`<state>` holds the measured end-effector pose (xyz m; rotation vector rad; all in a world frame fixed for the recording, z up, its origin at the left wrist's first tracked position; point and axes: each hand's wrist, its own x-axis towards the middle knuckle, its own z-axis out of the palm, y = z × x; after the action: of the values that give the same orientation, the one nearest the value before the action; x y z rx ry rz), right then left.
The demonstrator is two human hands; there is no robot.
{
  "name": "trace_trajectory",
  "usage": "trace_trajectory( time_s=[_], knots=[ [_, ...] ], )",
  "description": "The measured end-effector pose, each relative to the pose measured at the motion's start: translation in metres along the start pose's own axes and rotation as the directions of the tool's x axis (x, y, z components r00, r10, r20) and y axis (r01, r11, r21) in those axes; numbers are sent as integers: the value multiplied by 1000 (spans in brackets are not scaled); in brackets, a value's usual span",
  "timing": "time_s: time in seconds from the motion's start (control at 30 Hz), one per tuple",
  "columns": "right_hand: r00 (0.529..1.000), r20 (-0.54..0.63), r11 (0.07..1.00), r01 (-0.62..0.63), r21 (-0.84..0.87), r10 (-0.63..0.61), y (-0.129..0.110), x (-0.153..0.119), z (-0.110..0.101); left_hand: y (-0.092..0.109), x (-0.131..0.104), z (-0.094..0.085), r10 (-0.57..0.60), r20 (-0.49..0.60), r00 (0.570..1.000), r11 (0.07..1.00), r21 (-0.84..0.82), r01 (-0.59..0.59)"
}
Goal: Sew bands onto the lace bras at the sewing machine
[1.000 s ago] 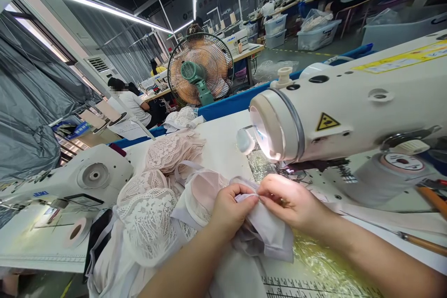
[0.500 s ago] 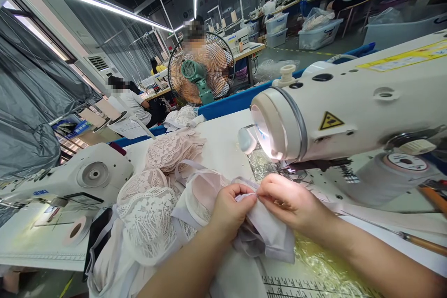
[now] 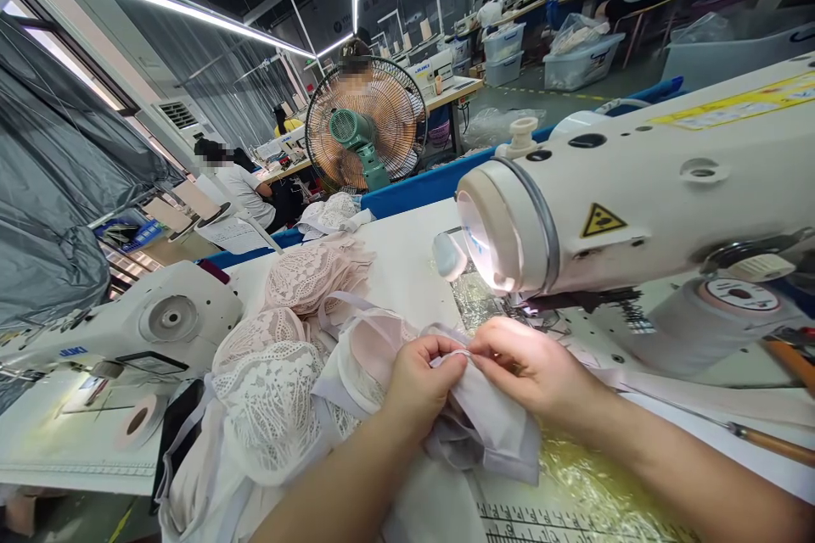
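Note:
Both hands pinch the edge of a pale lilac bra (image 3: 493, 424) just in front of the sewing machine's lit head. My left hand (image 3: 424, 377) is closed, thumb against fingers, on the fabric edge. Right beside it, my right hand (image 3: 525, 361) is closed on the same edge, and the two sets of fingertips nearly touch. Below the hands the bra's side fabric hangs in folds. To the left lie white lace bra cups (image 3: 271, 407) and a stack of pinkish lace pieces (image 3: 311, 276). The nearer sewing machine (image 3: 637, 195) stands just beyond my right hand.
A second sewing machine (image 3: 171, 318) is on the left, with a tape roll (image 3: 141, 422) by it. A large thread cone (image 3: 706, 327) and a wooden-handled tool (image 3: 773, 443) are at right. A fan (image 3: 366, 127) stands beyond the blue-edged table, with co-workers farther back.
The hands stay nearly in place, with small finger movements at the bra's edge. The hanging fabric shifts slightly to the right.

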<state>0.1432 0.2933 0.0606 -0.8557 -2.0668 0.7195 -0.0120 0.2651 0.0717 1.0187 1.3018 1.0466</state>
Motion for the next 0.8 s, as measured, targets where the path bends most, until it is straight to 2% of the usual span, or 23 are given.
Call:
trace_trajectory(
  time_s=[0.3, 0.53, 0.8],
  knots=[
    [1000, -2, 1000, 14, -6, -14, 2, -1, 3, 3, 0, 2, -34, -7, 999, 997, -69, 33],
    [988, 67, 988, -145, 56, 141, -1, 3, 0, 2, -1, 2, -12, -19, 1000, 999, -33, 11],
    [954, 150, 954, -277, 115, 259, -4, 5, -6, 7, -4, 2, 23, -6, 1000, 990, 141, -22]
  ],
)
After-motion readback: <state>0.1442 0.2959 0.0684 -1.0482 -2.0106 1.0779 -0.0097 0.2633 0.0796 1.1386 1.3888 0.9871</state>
